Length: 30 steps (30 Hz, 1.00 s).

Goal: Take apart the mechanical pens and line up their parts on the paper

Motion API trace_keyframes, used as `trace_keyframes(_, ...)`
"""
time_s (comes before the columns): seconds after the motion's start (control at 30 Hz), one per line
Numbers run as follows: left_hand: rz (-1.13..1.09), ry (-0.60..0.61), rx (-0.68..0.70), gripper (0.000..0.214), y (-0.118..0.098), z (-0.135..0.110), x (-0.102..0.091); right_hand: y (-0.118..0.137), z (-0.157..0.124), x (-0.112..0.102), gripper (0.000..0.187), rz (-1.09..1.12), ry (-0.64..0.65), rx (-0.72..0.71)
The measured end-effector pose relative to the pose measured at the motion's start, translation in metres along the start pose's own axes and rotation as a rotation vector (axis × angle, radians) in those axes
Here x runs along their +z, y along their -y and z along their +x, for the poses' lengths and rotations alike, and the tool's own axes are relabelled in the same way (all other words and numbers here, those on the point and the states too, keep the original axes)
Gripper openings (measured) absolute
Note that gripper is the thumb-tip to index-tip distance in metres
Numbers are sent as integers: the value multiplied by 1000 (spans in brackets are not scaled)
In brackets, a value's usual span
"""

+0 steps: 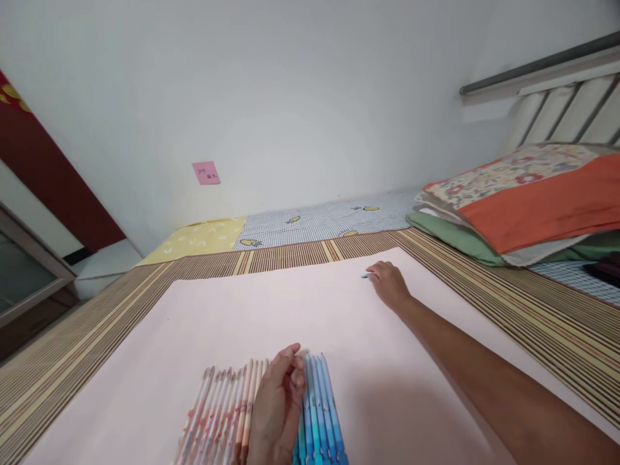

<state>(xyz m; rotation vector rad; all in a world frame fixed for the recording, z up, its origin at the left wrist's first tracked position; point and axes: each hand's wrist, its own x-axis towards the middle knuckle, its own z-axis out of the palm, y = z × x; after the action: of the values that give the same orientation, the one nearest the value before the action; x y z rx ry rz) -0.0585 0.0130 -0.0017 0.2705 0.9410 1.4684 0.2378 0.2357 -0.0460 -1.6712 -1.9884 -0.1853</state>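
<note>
My left hand (279, 403) is low in the middle with its fingers curled inward, above the row of pens; whether anything is inside them is hidden. On its left lie several white pens with pinkish-red patterns (206, 413) and some peach-coloured pens (247, 400). Several blue pens (320, 407) lie side by side to its right. Farther off, my right hand (388, 284) reaches to the far right part of a pale pink sheet (232, 313). Its fingertips pinch a small pale-blue piece (365, 275), too small to identify, at the sheet's surface.
Under the sheet is a striped mat (489, 274). Folded bedding (542, 200) is piled at the right, near a white radiator (566, 110). A pink note (206, 173) sticks to the white wall (310, 97) behind. Patterned cloth (314, 223) runs along the wall.
</note>
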Motion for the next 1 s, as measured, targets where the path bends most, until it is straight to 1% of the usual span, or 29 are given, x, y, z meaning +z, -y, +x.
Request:
trace_keyframes(0.1,1,-5,5,18,-1,-1,0,18,12,7,21,-52,80,-94)
trace_keyframes(0.23,-8,-16,21,14,-2,-3,1,32,24,15,26,-116,157,-157)
trace_keyframes(0.37,7,3,7,18,-1,-1,-1,40,28,20,27,-140,174,-183)
trace_keyframes(0.5,18,23,-3,22,0,2,-5,46,23,20,24,-117,169,-192)
trace_keyframes(0.6,7,9,10,19,-1,2,-5,36,15,12,22,-91,140,-136)
trace_keyframes(0.73,-5,-11,6,14,-2,-1,0,0,4,-9,21,-107,86,8)
trace_keyframes(0.8,-1,-11,-5,14,-2,-2,2,-14,0,-19,20,-128,75,35)
trace_keyframes(0.9,-1,-2,-9,14,0,-2,4,-18,-4,-24,20,-154,78,-16)
trace_keyframes(1.0,-4,3,-6,13,2,-1,2,-9,-4,-20,20,-174,98,-124)
